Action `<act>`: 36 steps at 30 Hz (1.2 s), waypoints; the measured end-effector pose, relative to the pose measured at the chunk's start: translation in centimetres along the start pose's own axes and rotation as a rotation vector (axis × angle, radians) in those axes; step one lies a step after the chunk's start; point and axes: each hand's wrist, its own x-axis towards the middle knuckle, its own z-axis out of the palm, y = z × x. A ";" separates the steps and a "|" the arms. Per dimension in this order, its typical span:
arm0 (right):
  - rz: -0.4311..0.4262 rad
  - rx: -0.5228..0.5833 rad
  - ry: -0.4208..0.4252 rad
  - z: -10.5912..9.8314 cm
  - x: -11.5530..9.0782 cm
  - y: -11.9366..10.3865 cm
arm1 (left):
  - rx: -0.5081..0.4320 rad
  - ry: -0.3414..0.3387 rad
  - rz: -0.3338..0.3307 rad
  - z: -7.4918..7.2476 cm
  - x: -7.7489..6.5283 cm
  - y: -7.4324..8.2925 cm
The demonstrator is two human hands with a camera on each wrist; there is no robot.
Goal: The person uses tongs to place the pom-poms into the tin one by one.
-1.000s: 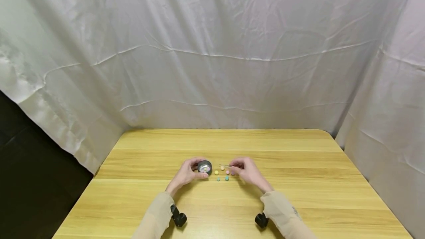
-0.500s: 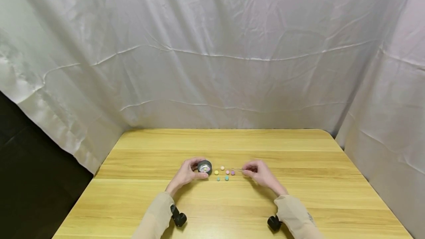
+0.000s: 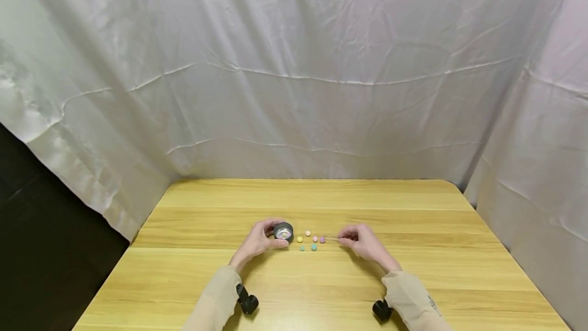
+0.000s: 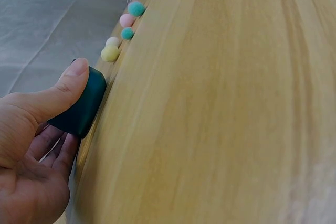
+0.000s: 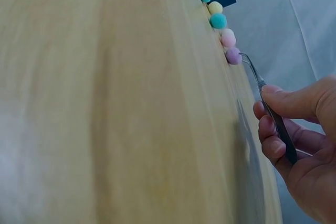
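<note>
My left hand (image 3: pixel 257 241) grips a small dark round tin (image 3: pixel 283 232) by its sides; its shiny inside faces up and holds something small and pale. In my right hand (image 3: pixel 364 243) a pair of curved-tip metal tweezers (image 5: pixel 273 114) is pinched between thumb and fingers. Its tips are right at the purple pom-pom (image 5: pixel 233 56). Beside that lie a pink pom-pom (image 3: pixel 315 239), a cream pom-pom (image 3: pixel 308 233) and a yellow pom-pom (image 3: pixel 300 239). Nearer the person are a larger teal pom-pom (image 3: pixel 314 247) and a smaller teal pom-pom (image 3: pixel 302 248).
Everything rests on a wooden table (image 3: pixel 294 290) with a rounded far corner. A pale grey curtain (image 3: pixel 294 75) hangs behind and along the sides, with black cloth (image 3: pixel 41 234) at the left. Black wrist cameras (image 3: pixel 248 304) are strapped over both sleeves.
My right hand has moved right with the tweezers, uncovering the purple pom-pom, and the tips now meet it from the right. My left hand and the tin have stayed still.
</note>
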 end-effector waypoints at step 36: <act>0.013 -0.021 0.015 0.3 0.4 -0.9 | 0.000 0.001 -0.003 -0.1 -0.2 0.2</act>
